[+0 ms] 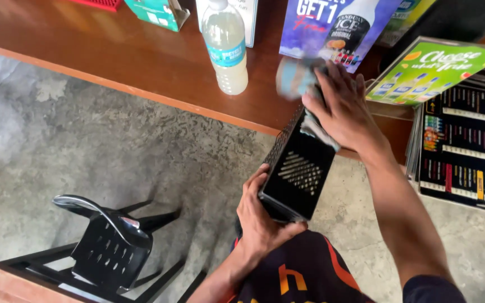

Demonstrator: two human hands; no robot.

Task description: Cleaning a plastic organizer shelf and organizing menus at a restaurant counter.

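My left hand [260, 216] grips the near end of a black perforated metal holder [297, 168], a box-shaped rack that I hold tilted above my lap. At the holder's far end my right hand [343, 109] presses a grey-blue cloth [297, 78]. The cloth is blurred, and part of it hangs over the holder's upper edge beside my palm.
A brown wooden table [119, 62] carries a clear plastic bottle [227, 47] with pale liquid, upright printed cards [332, 28] and a green leaflet [433, 70]. A stack of dark menu sheets [467, 146] lies right. A black plastic chair [108, 241] stands lower left on the concrete floor.
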